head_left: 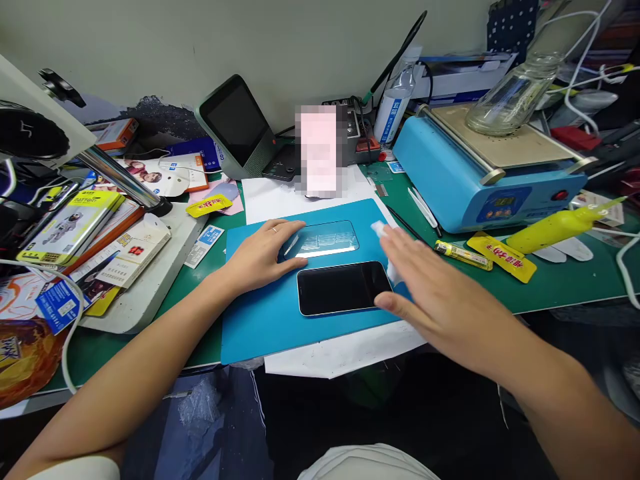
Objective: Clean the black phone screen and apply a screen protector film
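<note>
Centrally, blue mat (260,320) on cluttered green bench (560,283).

We see a matt, rubbery-looking blue mat (260,320). On it the phone (343,287) shows glossy black glass, and at the mat's far side lies a clear, shiny screen protector (325,239). A soft white wipe (380,230) sits at the mat's right edge. Plain matt white paper (340,350) pokes from under the mat, and right of it stands a smooth blue plastic machine (450,173).

We log both forearms bare. A thin ring (275,229) sits on one left hand (260,257) finger; a pale cream sleeve (75,468) edges that upper arm.
</note>
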{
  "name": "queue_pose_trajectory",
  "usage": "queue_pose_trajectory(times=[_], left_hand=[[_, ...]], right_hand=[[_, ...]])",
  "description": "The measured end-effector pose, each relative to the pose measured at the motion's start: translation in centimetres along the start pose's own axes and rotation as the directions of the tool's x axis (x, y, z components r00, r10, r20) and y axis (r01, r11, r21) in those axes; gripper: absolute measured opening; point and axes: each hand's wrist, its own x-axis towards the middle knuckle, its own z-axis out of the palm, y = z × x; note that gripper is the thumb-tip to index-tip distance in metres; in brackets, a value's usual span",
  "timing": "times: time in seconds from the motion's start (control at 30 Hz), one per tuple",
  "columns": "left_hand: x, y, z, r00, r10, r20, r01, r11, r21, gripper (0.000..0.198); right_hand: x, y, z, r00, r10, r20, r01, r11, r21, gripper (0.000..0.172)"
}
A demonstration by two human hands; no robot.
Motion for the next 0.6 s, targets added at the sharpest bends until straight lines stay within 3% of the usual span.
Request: queue_pose_trajectory(times=[0.1, 0.2, 0.37, 0.6], left_hand=[[-0.1, 0.4, 0.0, 0.999, -0.049, -0.006, 0.049, 0.999, 0.000, 0.061], [-0.1, 0.5, 0.2, 0.998, -0.046, -0.041, 0.044, 0.998, -0.040, 0.059], [-0.1, 0.4, 0.6, 0.994, 0.003, -0.108, -0.019, 0.989, -0.147, 0.060], [-0.1, 0.9, 0.7, 0.974, 0.163, -0.155, -0.177, 0.981, -0.083, 0.073]], right_hand=[[0.6, 1.6, -0.9, 0.992, 0.090, -0.086, -0.092, 0.996, -0.022, 0.087], [1.3, 2.4, -0.2, 0.980, 0.164, -0.116, -0.167, 0.986, -0.017, 0.085], [2.1, 1.1, 1.1, 0.967, 0.196, -0.164, -0.184, 0.979, 0.084, 0.089], [4.7, -1.0, 0.9, 0.936, 0.352, 0.012, -0.322, 0.840, 0.437, 0.077]])
